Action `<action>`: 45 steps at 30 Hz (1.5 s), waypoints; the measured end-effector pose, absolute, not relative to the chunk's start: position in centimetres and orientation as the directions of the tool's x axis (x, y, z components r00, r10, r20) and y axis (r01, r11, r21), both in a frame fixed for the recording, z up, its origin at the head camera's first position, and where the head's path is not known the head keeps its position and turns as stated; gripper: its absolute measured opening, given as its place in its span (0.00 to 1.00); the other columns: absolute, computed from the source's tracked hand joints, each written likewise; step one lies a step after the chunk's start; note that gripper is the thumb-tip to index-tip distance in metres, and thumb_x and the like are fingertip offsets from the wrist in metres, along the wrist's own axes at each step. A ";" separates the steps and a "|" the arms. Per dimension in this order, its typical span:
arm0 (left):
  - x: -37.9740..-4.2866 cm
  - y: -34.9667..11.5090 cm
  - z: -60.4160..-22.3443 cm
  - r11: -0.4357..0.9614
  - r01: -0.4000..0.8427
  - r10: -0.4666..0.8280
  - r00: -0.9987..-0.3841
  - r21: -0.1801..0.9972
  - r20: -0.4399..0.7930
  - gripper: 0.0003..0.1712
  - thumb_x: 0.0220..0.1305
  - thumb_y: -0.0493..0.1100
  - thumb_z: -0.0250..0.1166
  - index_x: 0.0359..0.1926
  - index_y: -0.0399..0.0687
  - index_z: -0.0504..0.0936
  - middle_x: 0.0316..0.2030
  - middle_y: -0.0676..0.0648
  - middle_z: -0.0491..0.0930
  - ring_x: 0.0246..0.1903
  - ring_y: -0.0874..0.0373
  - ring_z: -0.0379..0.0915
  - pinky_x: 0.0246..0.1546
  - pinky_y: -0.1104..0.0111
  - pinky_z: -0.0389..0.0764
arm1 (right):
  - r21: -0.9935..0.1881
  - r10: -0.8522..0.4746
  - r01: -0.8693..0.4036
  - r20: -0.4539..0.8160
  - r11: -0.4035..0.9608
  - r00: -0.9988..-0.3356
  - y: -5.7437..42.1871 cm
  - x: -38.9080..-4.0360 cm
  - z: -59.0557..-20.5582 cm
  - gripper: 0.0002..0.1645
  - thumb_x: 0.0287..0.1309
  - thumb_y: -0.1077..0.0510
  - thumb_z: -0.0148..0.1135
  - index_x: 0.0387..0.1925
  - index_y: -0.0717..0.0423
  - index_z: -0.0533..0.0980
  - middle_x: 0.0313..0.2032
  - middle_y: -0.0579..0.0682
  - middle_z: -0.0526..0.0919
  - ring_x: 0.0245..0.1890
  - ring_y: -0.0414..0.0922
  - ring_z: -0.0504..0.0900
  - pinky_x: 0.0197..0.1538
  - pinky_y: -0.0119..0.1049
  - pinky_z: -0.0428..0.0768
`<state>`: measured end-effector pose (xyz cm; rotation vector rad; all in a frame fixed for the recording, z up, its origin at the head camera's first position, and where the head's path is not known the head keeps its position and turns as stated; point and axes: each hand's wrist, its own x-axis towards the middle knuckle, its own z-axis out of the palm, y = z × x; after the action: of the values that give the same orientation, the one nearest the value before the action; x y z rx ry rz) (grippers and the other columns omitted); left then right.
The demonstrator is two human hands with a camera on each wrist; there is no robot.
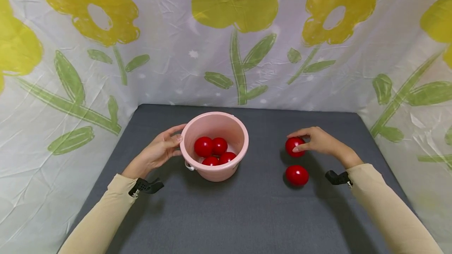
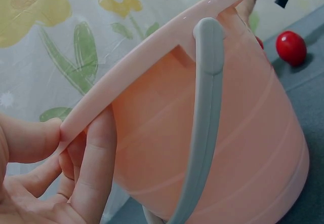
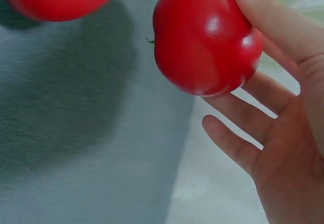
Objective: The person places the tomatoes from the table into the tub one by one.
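My left hand point(image 1: 160, 150) pinches the rim of a pink bucket point(image 1: 217, 175) between thumb and fingers, and the bucket leans slightly toward me. Several red tomatoes point(image 1: 203, 146) lie inside it. A pale handle point(image 2: 207, 102) hangs down the bucket's side in the left wrist view. To the right, my right hand point(image 1: 323, 141) holds another tomato point(image 3: 202, 39) between thumb and fingers; a bit of green stem shows on it. One more tomato point(image 1: 297, 175) lies on the table just in front of that hand.
A dark grey cloth point(image 1: 197, 214) covers the table. Behind and on both sides hangs a pale curtain point(image 1: 169, 58) printed with yellow flowers. Black straps point(image 1: 144, 186) with small devices sit on both wrists.
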<state>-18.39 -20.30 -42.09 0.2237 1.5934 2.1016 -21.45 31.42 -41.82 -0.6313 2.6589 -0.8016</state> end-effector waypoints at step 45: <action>-18.5 -20.5 -42.1 -0.184 -0.280 0.481 -0.862 0.942 -0.162 0.39 0.73 0.34 0.54 0.77 0.39 0.43 0.51 0.48 0.77 0.43 0.63 0.83 0.40 0.69 0.87 | -0.604 -0.674 -0.502 -0.079 0.619 -0.735 18.6 -26.2 -27.4 0.27 0.54 0.51 0.74 0.58 0.40 0.80 0.54 0.45 0.84 0.54 0.45 0.82 0.52 0.44 0.84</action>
<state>-18.51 -20.49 -42.06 0.2325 1.6022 2.0834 -26.19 18.62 -27.38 -0.9519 2.5472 -0.8160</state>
